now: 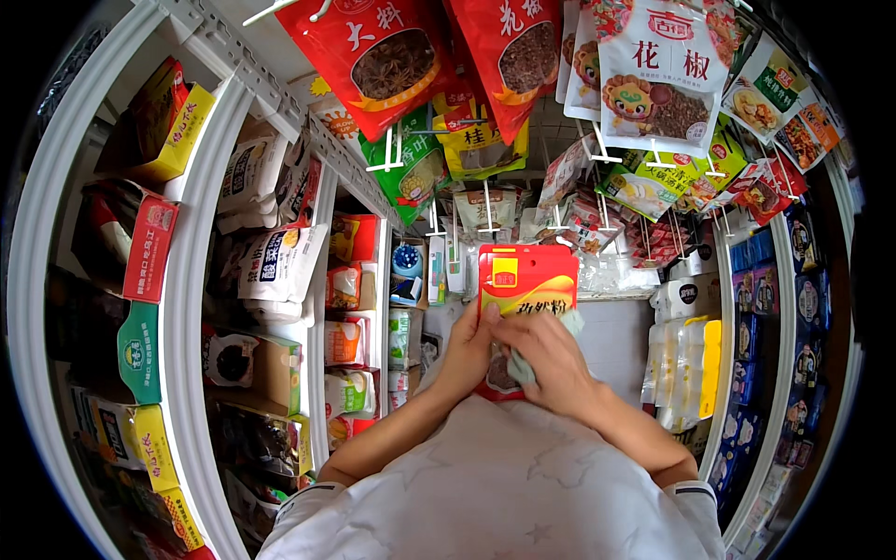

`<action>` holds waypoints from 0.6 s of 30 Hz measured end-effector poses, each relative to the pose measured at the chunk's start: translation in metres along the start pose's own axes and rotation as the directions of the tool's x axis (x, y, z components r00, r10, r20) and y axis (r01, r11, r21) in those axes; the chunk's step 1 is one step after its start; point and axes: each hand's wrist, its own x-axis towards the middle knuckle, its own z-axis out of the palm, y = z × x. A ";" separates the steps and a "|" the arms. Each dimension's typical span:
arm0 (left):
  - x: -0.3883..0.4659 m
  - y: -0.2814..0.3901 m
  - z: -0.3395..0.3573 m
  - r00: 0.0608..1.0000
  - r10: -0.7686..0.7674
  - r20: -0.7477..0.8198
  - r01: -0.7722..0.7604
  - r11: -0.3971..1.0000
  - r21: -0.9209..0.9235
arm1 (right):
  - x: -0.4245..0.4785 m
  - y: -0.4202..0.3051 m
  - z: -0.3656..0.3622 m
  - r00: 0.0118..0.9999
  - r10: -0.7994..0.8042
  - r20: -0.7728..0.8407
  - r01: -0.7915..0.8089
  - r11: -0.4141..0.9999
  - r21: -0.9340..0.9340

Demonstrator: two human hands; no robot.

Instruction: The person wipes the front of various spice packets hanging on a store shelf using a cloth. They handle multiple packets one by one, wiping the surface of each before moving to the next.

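A red and yellow spice packet [553, 262] with a hang hole and printed writing is upright in front of my chest. My left hand [467, 346] grips it by its left edge, the thumb lying on its front. Across the packet's front lies my right hand [549, 357], fingers bent around a pale grey-green cloth [519, 365]. A corner of that cloth shows beyond the knuckles. Below the hands, dark ground contents appear at the packet's lower window. Much of the packet's middle is hidden by my right hand.
Wire hooks [490, 227] jut out ahead, hung with red star anise bags [392, 63] and a white spice bag [658, 84]. Left shelves [203, 280] hold boxed and bagged foods. At right are tissue packs [682, 371] and shelves of blue packages [745, 364].
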 end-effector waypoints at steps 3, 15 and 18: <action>-0.002 0.010 -0.003 0.997 0.076 0.011 -0.077 0.985 0.153 | 0.026 0.021 0.001 0.990 -0.071 -0.122 0.048 0.983 -0.177; -0.007 0.021 -0.009 0.974 0.182 -0.134 -0.173 0.982 0.078 | 0.003 0.078 -0.046 0.731 0.682 -0.019 -0.561 0.616 0.553; -0.001 0.021 -0.006 0.966 0.213 -0.147 -0.200 0.975 0.099 | -0.016 0.059 -0.037 0.780 0.590 0.206 -0.566 0.527 0.635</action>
